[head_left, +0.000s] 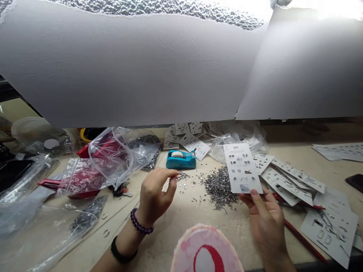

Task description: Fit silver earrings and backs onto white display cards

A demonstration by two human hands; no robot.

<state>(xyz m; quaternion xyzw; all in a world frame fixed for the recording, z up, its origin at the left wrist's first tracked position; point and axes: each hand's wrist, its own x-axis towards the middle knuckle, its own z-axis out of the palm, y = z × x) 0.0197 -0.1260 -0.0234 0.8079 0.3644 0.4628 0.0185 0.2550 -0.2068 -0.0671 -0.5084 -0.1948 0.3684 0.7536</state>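
My right hand (266, 217) holds a white earring card (241, 168) by its lower edge, thumb in front. Rows of small metal earrings sit on the card, and a barcode label is at its bottom. My left hand (154, 194) is raised over the table, thumb and forefinger curled close together. Anything between those fingertips is too small to make out. Below and between the hands lies a heap of tiny silver metal pieces (219, 187), with loose ones scattered to its left. A blue tape dispenser (181, 161) stands just beyond my left fingertips.
Filled cards (295, 181) overlap at the right, near a red-handled tool (304, 240). More cards (194, 145) lie behind the dispenser. Clear plastic bags (121, 158) and a red scoop-like object (82, 181) crowd the left. White cardboard (127, 71) hangs across the back.
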